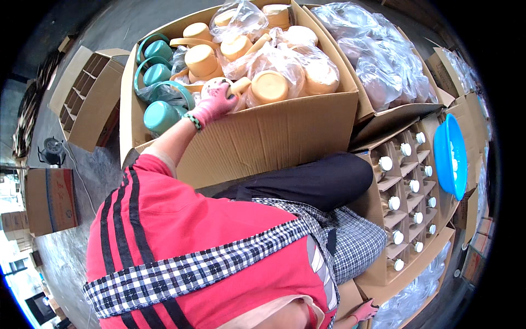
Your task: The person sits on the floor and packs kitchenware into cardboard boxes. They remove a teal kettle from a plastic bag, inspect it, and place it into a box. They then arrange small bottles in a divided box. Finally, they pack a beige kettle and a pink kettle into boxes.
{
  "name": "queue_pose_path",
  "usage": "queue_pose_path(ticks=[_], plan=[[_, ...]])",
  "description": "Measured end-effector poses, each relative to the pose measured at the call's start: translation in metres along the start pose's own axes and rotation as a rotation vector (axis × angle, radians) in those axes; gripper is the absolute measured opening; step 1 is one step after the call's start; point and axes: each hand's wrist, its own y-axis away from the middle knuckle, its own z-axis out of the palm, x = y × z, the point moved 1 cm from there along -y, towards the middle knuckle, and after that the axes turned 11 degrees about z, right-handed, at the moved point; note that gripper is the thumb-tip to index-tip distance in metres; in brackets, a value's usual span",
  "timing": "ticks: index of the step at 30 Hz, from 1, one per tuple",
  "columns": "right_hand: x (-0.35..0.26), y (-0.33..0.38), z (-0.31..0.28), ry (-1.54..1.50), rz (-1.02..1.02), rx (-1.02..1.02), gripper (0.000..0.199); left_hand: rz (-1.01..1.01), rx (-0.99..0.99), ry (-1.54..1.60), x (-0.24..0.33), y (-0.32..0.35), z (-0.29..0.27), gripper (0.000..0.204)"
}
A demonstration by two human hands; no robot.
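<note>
- big open carton: straight ahead, full of cups, several in clear bags. left forearm crosses over its near wall.
- divided carton: off to the right, white-capped bottles in cells, well apart from the left hand.
- peach cups: inside the big carton, mostly beyond and to the right of the left grip. nearest bagged one sits just right of it, round end up.
- teal cups: left of that grip, in a row along the carton's left wall.
- left hand: pink glove, at the near rim, clearly the nearer one. fingers curled; can't tell if pinching or only touching.
- right hand: bottom edge, well apart from the peach cups. grip state: can't tell.
- peach handle: just right of the left fingers, long axis looks tilted up-right.
</note>
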Motion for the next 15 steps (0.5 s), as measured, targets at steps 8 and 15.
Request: queue_pose_path(ticks=[8,15], plan=[[0.019,0.004,0.008,0.022,-0.022,0.007,0.058,-0.229,-0.108,0.113,0.014,-0.013,-0.08,0.039],[0.022,0.006,0.01,0.078,0.009,0.072,0.056,0.168,-0.166,0.221,0.074,-0.084,-0.047,0.062]])
